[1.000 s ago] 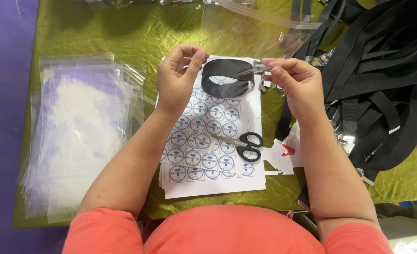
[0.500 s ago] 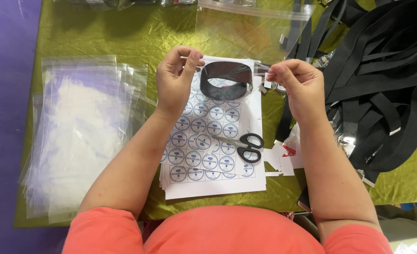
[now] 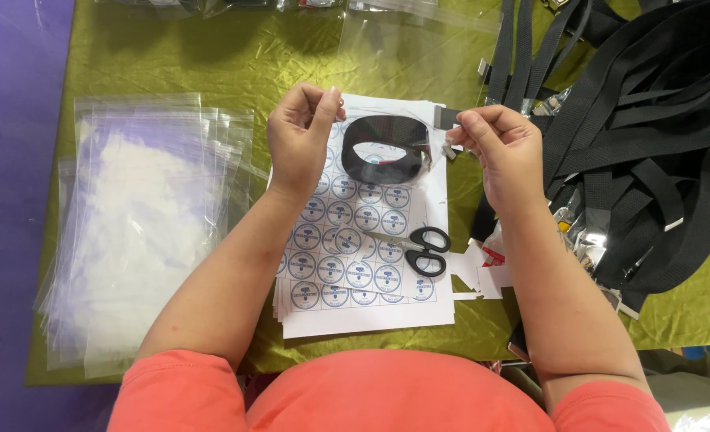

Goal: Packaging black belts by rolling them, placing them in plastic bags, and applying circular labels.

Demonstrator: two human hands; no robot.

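Both of your hands are raised over the sticker sheets, pinching the top corners of a small clear plastic bag (image 3: pixel 395 140) so that it hangs taut between them. Your left hand (image 3: pixel 300 136) has its grip clenched on the bag's left edge, thumb against forefinger; your right hand (image 3: pixel 503 148) grips the right edge the same way, beside a small grey tab at the bag's mouth. Inside the bag sits a coiled black strap (image 3: pixel 385 150), rolled into a loop so it fits the pouch; holding the corners apart keeps the film flat across it.

Below the bag lies a stack of white sheets of round blue-and-white stickers (image 3: pixel 355 256), placed directly in front of you where either hand can reach it. A pair of black-handled scissors (image 3: pixel 419 250) rests on that stack, blades pointing left, near your right forearm. To your left, a spread pile of empty clear zip bags (image 3: pixel 139 232) lies well apart from the sheets. To your right, a heap of loose black webbing straps (image 3: pixel 651 144) with metal buckles covers that end of the bench (image 3: pixel 211 56), which wears a shiny olive-green cloth
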